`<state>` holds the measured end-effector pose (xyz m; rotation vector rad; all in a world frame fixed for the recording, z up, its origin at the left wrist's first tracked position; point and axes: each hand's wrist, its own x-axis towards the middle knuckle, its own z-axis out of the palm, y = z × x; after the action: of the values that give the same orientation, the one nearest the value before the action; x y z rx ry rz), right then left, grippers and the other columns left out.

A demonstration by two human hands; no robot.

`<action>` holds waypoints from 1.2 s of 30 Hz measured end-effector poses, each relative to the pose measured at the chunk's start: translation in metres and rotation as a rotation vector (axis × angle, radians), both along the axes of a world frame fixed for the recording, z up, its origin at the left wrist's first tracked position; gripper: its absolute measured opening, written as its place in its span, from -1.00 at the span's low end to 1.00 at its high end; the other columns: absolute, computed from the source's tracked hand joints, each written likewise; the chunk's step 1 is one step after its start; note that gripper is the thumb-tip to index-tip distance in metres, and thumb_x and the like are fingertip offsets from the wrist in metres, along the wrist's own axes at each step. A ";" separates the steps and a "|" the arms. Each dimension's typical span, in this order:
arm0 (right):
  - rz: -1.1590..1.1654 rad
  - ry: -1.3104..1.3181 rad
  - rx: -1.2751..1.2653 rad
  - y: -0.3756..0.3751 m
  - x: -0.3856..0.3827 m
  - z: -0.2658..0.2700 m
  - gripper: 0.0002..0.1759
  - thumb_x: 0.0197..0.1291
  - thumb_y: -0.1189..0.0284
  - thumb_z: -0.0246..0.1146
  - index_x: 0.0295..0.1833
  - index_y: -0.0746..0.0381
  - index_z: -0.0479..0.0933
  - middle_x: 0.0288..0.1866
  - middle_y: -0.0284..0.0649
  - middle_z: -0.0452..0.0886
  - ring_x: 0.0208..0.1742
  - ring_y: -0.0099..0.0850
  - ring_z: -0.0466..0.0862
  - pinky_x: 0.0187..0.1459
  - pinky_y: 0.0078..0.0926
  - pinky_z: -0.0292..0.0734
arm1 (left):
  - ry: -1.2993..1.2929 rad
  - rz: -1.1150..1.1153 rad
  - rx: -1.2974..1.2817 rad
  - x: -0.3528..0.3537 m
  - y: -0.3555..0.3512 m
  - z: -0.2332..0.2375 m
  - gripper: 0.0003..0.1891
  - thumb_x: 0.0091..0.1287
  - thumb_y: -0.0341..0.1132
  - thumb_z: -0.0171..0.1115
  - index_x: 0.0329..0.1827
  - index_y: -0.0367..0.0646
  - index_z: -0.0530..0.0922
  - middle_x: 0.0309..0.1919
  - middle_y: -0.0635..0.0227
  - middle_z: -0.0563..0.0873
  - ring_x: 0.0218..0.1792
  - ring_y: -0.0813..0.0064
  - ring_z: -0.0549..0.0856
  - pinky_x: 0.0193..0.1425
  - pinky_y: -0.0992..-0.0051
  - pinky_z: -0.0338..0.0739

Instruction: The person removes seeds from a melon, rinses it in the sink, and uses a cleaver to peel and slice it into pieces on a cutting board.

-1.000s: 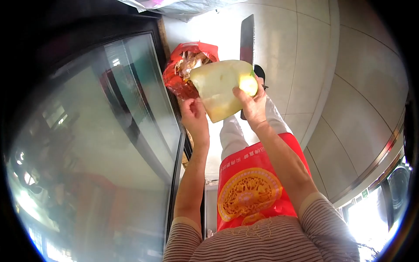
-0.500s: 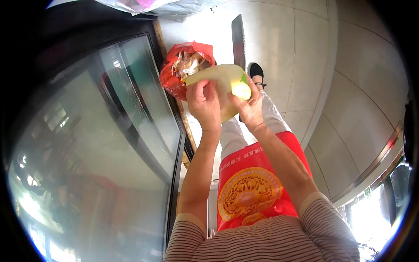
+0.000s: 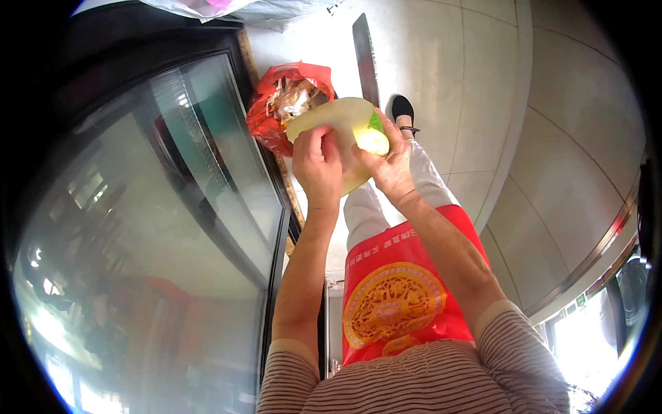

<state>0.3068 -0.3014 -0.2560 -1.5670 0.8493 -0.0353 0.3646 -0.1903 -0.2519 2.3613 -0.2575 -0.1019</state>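
Observation:
Between my hands is a large, smooth, pale-green rounded thing [image 3: 331, 117] whose kind I cannot make out. My right hand [image 3: 392, 169] has its fingers and thumb around a bright yellow-white vegetable piece [image 3: 373, 142] with a bit of green leaf, at the right side of the pale-green thing. My left hand [image 3: 318, 162] is curled in a pinch in front of the pale-green thing; whatever lies between its fingertips is hidden. Just beyond my left hand stands an open red plastic bag [image 3: 265, 131] with brownish and whitish scraps inside.
A dark-framed glass door [image 3: 207, 241] runs along my left. Ahead, a long dark flat bar [image 3: 367, 58] lies on the tiled floor [image 3: 427, 69]. A white bag [image 3: 276, 12] is at the top. My red apron [image 3: 414, 241] covers my lap, and one black shoe [image 3: 402, 107] shows.
Both hands and the pale-green thing have shifted slightly left in the view, as have the red bag and the bar. The grips look the same.

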 end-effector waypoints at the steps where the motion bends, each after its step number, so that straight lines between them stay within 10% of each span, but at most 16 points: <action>1: -0.009 0.001 0.014 0.001 0.001 0.000 -0.24 -0.18 0.29 0.36 0.28 0.07 0.42 -0.13 -0.05 0.59 -0.05 -0.18 0.61 0.03 -0.33 0.52 | -0.014 0.010 0.018 -0.001 0.005 -0.001 -0.87 0.16 -0.53 0.21 -0.24 -0.21 0.54 -0.35 0.22 0.60 -0.32 0.17 0.60 -0.17 0.31 0.48; 7: 0.038 0.012 -0.024 0.000 0.010 0.000 -0.25 -0.17 0.29 0.34 0.28 0.06 0.42 -0.12 -0.04 0.59 -0.06 -0.18 0.61 0.04 -0.33 0.51 | -0.112 0.254 0.019 0.006 0.048 -0.004 -0.87 0.20 -0.52 0.05 -0.26 -0.24 0.56 -0.12 0.10 0.57 -0.13 0.24 0.56 -0.03 0.35 0.45; 10: 0.043 0.034 0.036 0.004 0.005 -0.007 -0.26 -0.17 0.28 0.33 0.28 0.05 0.42 -0.12 -0.03 0.58 -0.07 -0.17 0.60 0.04 -0.31 0.51 | -0.054 0.114 0.456 0.023 0.076 -0.059 -0.85 0.27 -0.38 0.00 -0.28 -0.17 0.56 -0.26 0.12 0.58 -0.13 0.27 0.57 -0.07 0.40 0.51; 14: 0.100 0.050 0.057 -0.003 0.004 -0.006 -0.26 -0.17 0.29 0.32 0.28 0.04 0.43 -0.13 -0.02 0.58 -0.08 -0.14 0.60 0.04 -0.30 0.50 | 0.637 0.203 -0.324 0.057 0.045 -0.016 -0.60 0.34 -0.11 0.07 0.05 -0.26 0.54 -0.13 0.09 0.65 -0.07 0.22 0.63 0.02 0.35 0.51; 18: 0.200 0.203 0.265 -0.010 0.010 0.014 -0.24 -0.15 0.23 0.33 0.30 0.09 0.41 -0.09 -0.02 0.62 -0.03 -0.21 0.63 0.07 -0.36 0.50 | 0.873 -0.386 0.044 0.065 0.045 -0.005 -0.30 0.12 0.07 0.34 0.18 -0.30 0.44 -0.03 0.05 0.63 0.01 0.21 0.63 0.12 0.35 0.47; 28: 0.391 0.128 0.233 -0.003 0.018 0.019 0.01 -0.06 -0.16 0.35 0.42 0.15 0.21 -0.01 0.02 0.63 0.06 -0.26 0.63 0.12 -0.37 0.48 | 1.403 -0.302 -0.214 0.058 0.072 -0.018 -0.15 0.00 0.03 0.47 0.33 -0.16 0.32 0.12 0.27 0.56 0.14 0.36 0.54 0.23 0.40 0.40; 36: 0.479 0.050 0.006 -0.053 0.007 0.040 -0.49 0.15 0.39 0.34 0.19 0.32 0.40 -0.55 -0.19 0.55 -0.55 -0.51 0.53 -0.46 -0.52 0.46 | 1.652 -0.049 -0.668 0.020 0.111 -0.037 -0.08 -0.01 -0.02 0.52 0.39 -0.13 0.24 0.15 0.38 0.54 0.13 0.48 0.54 0.22 0.44 0.42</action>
<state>0.3139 -0.3547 -0.2158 -1.7347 0.4934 0.3520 0.3849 -0.0793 -0.2893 1.0300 0.4083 -1.5656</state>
